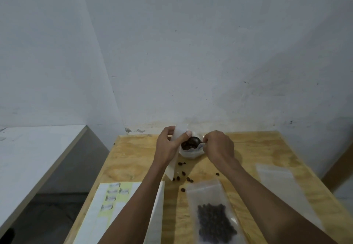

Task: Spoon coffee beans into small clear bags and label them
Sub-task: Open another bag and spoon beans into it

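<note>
The left hand (168,144) pinches an empty small clear plastic bag (172,157) beside the white bowl of dark coffee beans (191,147), so the right hand (217,145), gripping a dark metal spoon (195,140) over that bowl, can load it.

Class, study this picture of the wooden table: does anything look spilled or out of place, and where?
Yes. Several loose dark coffee beans lie scattered on the bare pale plywood table, between the white container of beans being spooned from and the filled clear plastic bag nearer the person. They belong in a bag or the container, so they look spilled.
</note>
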Motion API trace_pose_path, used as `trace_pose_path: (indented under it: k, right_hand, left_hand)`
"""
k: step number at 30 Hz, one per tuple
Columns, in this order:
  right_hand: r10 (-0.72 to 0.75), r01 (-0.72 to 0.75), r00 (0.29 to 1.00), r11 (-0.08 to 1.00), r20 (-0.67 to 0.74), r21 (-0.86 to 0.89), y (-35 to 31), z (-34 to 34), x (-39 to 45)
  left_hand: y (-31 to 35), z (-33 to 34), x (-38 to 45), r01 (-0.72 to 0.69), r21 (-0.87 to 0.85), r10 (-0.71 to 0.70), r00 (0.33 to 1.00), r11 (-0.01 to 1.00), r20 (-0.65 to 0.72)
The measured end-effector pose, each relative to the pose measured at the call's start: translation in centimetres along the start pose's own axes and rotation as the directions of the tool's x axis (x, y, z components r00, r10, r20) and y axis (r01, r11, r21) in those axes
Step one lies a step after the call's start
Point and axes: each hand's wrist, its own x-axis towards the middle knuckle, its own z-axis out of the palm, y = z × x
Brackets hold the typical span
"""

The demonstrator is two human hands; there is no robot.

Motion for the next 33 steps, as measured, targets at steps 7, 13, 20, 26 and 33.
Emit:
trace_pose_path:
  k: [7,13,20,26,33]
  right_hand:
    - [0.166,-0.215,0.969,0.928,0.181,0.303,0.3,1.5,1.0]
    - [0.256,-0.335,0.939,0.839,0.231,0.43,0.6,1.7,1.4]
    - [0.284,-0.363,0.93,0.808,0.234,0.464,0.8,0.6,1.7]
    - [0.282,-0.358,0.932,0.805,0.226,0.473,1.1,-1.3,2.3]
    - [0.217,-0.291,0.954,0.839,0.207,0.461,0.9,-3.9,2.0]
  left_hand:
    - [0.7,0.1,0.3,-0.009,-0.183,0.014,1.0,0.983,0.024]
    - [-0.2,-0.7,0.4,0.013,-0.102,-0.006,0.998,0.995,0.069]
    - [0.1,-2.0,0.4,-0.061,0.093,0.052,0.995,0.994,0.091]
    - [-0.1,-2.9,-0.6,-0.183,0.439,0.121,0.979,0.88,0.166]
    - [-0.4,-2.8,-1.0,-0.2,0.629,0.092,0.975,0.751,0.201]
